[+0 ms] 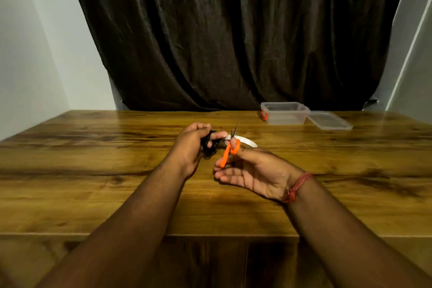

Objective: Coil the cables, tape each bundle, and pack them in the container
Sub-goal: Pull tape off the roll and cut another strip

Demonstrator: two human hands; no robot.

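Both forearms reach over the wooden counter and meet near its middle. The left hand, knuckles up, curls its grip round a black cable bundle, forefinger stretched toward the white tape roll. The right hand, palm up, holds orange-handled scissors (blades slightly parted, pointing up) by the tape. The clear container stands at the far right, its lid lying just beside it.
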